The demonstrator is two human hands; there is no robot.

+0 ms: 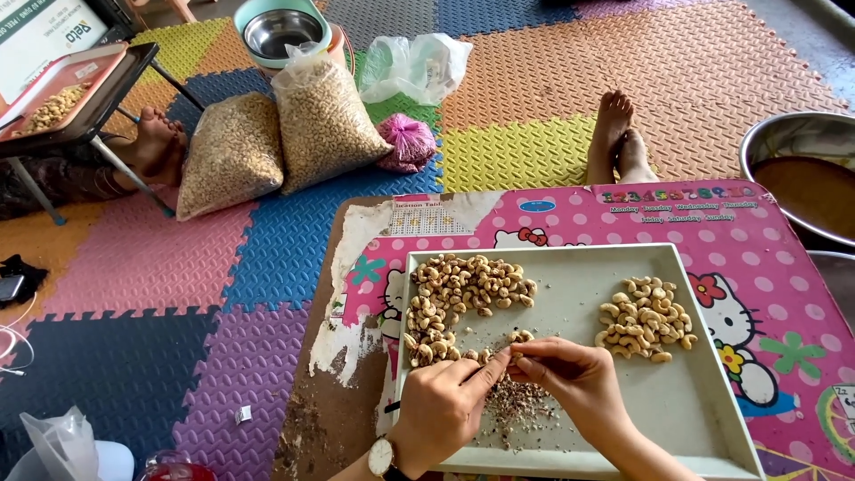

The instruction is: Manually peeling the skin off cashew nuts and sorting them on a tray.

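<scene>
Head view, looking down at a low pink counter (pixel 784 294) with cartoon print; a pale grey rectangular tray (pixel 704 419) sits on it.

Left hand (pixel 441 405), wristwatch (pixel 382 457) at the wrist: fingers curled, forefinger and thumb pinched onto a single cashew nut (pixel 514 358); a thin dark tool tip shows just left of the fist, held in it, kind cannot be told.

Right hand (pixel 574 379): fingertips meet the same nut from the other side; grip narrow, pinched on the nut. Both hands hover over the near middle of the tray, touching each other at the fingertips.

Below the hands: scatter of brown skin flakes (pixel 517 405) on the tray floor.
Left part of tray: large pile of unpeeled cashews (pixel 454 298), running from the far edge down toward the hands.
Right part of tray: smaller pile of pale peeled cashews (pixel 646 319), well apart from the first.

Floor: coloured foam mat tiles (pixel 142 258); two clear bags of cashews (pixel 276 134) lean side by side beyond the counter; a metal bowl (pixel 278 31) in a green rim behind them; the person's bare feet (pixel 619 138) past the counter's far edge; a large steel basin (pixel 802 169) at right; another person's foot (pixel 158 142) under a folding tray table (pixel 85 98) at upper left.
</scene>
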